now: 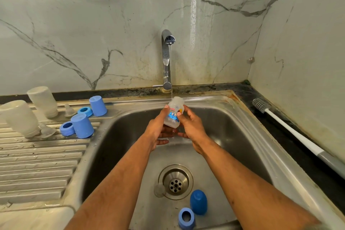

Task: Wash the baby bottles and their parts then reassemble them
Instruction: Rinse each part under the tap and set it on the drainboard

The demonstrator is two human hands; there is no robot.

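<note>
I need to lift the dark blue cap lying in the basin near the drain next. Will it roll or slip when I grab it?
The dark blue cap lies on its side on the wet sink floor, so a nudge would probably roll it. Its smooth, rounded plastic looks wet, so likely slippery. It is probably light and stiff.

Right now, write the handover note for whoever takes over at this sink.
Hands: left hand and right hand both hold the printed bottle under the running tap.
On the drainboard: two bottles upside down, two nipples, two blue rings, two blue caps.
In the sink, near the drain: one blue cap and one blue ring.
Bottle brush lies on the right counter.
Left: finish this bottle, wash the cap and ring in the sink, reassemble all.
</note>
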